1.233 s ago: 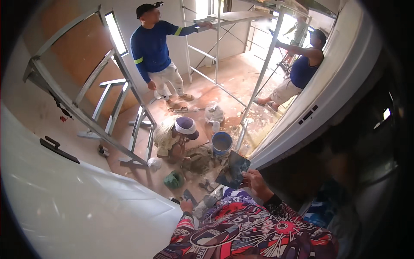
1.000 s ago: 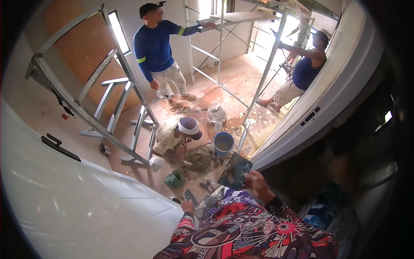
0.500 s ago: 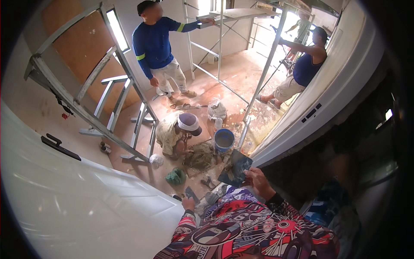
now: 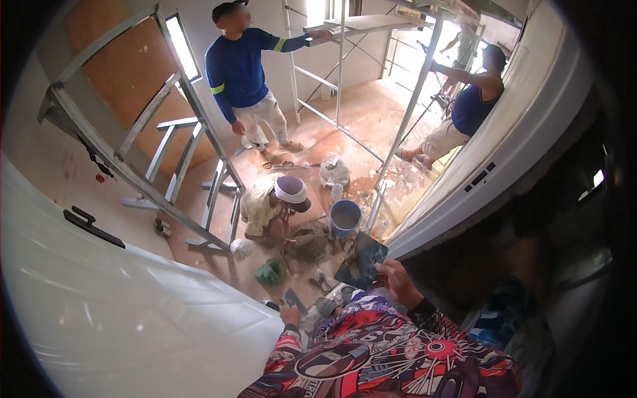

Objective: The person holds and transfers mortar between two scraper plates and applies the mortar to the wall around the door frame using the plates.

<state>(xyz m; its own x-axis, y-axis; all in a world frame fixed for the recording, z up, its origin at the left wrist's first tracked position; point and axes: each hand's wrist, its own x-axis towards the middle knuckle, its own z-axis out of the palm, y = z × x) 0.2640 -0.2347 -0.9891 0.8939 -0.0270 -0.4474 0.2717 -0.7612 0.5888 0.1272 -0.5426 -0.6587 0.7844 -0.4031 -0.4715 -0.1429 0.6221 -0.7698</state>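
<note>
My right hand [image 4: 398, 282] grips the edge of a flat, dark, square plate [image 4: 361, 261] with greyish smears on its face. Lower and to the left, my left hand [image 4: 290, 315] is closed around a small putty knife [image 4: 296, 302], its grey blade pointing away from me. Beyond the two tools, a wet mortar pile [image 4: 308, 247] lies spread on the floor. A crouching person [image 4: 265, 205] in a cap reaches over it. Next to the pile stands a blue bucket [image 4: 346, 217] with grey contents. A green bag [image 4: 271, 272] sits at the pile's near left.
A white door [image 4: 133, 298] flanks me on the left, and a white door frame [image 4: 491, 179] rises on the right. Metal scaffold frames [image 4: 139, 126] stand in the room. One person [image 4: 239, 73] in blue stands behind; another [image 4: 474, 99] leans at right. A white sack [image 4: 334, 170] lies beyond the bucket.
The crouching person's head and arm have shifted slightly over the mortar, whose middle looks more heaped. My hands and both tools stay nearly where they were.
</note>
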